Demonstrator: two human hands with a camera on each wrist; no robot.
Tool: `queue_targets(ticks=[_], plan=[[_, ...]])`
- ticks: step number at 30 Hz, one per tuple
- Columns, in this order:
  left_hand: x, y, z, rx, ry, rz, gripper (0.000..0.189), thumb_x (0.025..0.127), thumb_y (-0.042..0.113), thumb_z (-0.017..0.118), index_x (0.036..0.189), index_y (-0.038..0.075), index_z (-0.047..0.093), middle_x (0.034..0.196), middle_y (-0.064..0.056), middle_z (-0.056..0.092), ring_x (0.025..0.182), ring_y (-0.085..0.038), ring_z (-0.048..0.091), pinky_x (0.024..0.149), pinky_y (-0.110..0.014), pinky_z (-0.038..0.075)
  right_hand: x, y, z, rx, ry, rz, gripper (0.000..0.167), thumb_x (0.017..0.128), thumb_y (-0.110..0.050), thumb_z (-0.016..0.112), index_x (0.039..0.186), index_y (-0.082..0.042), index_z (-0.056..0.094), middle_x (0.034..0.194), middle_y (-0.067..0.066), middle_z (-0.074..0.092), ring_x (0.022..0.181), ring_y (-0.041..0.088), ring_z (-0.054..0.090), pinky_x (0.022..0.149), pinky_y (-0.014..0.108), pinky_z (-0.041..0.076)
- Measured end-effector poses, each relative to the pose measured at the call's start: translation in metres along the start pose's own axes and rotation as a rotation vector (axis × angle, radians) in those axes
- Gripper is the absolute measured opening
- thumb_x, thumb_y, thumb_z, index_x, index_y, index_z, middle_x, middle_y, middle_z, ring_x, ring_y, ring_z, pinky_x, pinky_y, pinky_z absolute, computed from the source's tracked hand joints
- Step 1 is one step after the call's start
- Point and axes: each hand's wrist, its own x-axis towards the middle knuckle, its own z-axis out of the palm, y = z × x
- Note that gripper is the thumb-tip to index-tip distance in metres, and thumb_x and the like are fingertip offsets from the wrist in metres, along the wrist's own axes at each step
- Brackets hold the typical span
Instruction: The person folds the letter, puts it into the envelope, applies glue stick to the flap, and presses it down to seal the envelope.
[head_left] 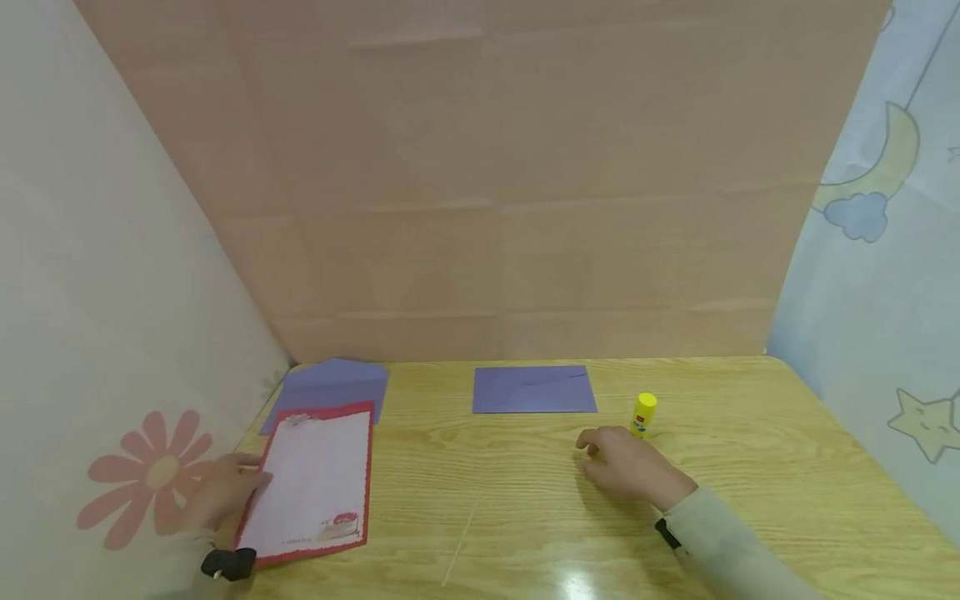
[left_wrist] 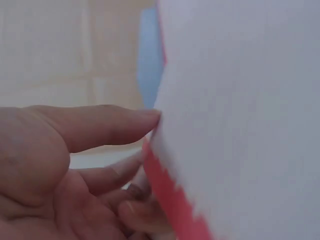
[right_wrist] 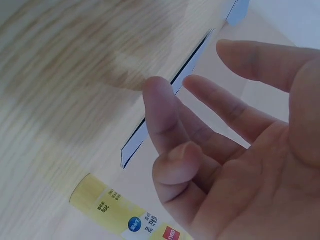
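Observation:
My left hand pinches the left edge of a white sheet of letter paper with a red border. In the left wrist view the thumb lies on the sheet's face while the other fingers are at its back. The sheet overlaps a purple envelope with its flap up. Over the table, my right hand holds nothing, its fingers loosely bent. Just beyond it a yellow glue stick stands upright; the right wrist view shows its printed label beside the hand.
A second purple envelope, flap folded down, lies flat near the back of the wooden table. Brown paper covers the wall behind. Printed sheets hang at the left and right sides.

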Motion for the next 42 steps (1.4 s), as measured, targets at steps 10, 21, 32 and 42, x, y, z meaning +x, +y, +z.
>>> queue_targets(ticks=[10,21,32,42], plan=[[-0.017,0.042,0.005,-0.196,-0.006,0.105,0.045,0.098,0.022,0.065,0.129,-0.01,0.059,0.099,-0.01,0.068,0.081,-0.018,0.059,0.067,-0.032,0.051,-0.002,-0.002,-0.005,0.019,-0.016,-0.004,0.024,0.089,-0.012,0.069,0.112,-0.005,0.07,0.1,0.01,0.071,0.092,0.025,0.066,0.079,0.045,0.054],[-0.024,0.104,0.052,-0.383,-0.075,0.18,0.037,0.1,0.021,0.064,0.126,-0.005,0.06,0.113,-0.013,0.064,0.085,-0.019,0.057,0.073,-0.036,0.051,0.003,-0.009,0.004,0.07,0.006,-0.11,0.019,0.09,-0.01,0.065,0.105,-0.004,0.072,0.09,-0.001,0.071,0.084,0.015,0.065,0.072,0.034,0.053],[-0.022,0.154,0.115,-0.628,-0.206,0.253,0.028,0.098,0.019,0.065,0.117,-0.002,0.063,0.096,-0.007,0.062,0.079,-0.017,0.057,0.073,-0.032,0.053,0.015,-0.021,0.019,0.364,0.017,-0.003,0.046,0.097,-0.028,0.065,0.133,0.001,0.057,0.101,0.004,0.07,0.08,0.013,0.064,0.07,0.033,0.053],[-0.021,0.176,0.144,-0.711,-0.292,0.319,0.03,0.098,0.023,0.067,0.113,-0.002,0.063,0.085,-0.002,0.062,0.073,-0.015,0.054,0.066,-0.027,0.048,0.02,-0.014,0.016,0.783,0.036,0.074,0.027,0.099,-0.021,0.064,0.107,0.004,0.066,0.072,0.006,0.065,0.061,0.016,0.051,0.052,0.025,0.042]])
